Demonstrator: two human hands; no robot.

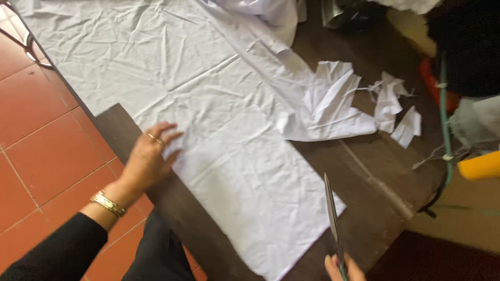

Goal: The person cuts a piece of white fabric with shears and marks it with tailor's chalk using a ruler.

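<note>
The right hand (mostly out of frame) has its fingers closed on long steel scissors, blades at the edge of the creased white cotton cloth spread over the dark wooden table. The left hand presses it, fingers spread flat; keeping it taut should help.

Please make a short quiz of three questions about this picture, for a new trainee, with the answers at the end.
1. True or false: the left hand lies flat on the white cloth.
2. What does the right hand hold? A) scissors B) a pencil C) an iron
3. What lies on the dark table to the right of the cloth?

Key:
1. True; it presses the cloth's near edge.
2. A; the scissors point away, blades over the cloth's corner.
3. Small white scraps of cloth.
</note>
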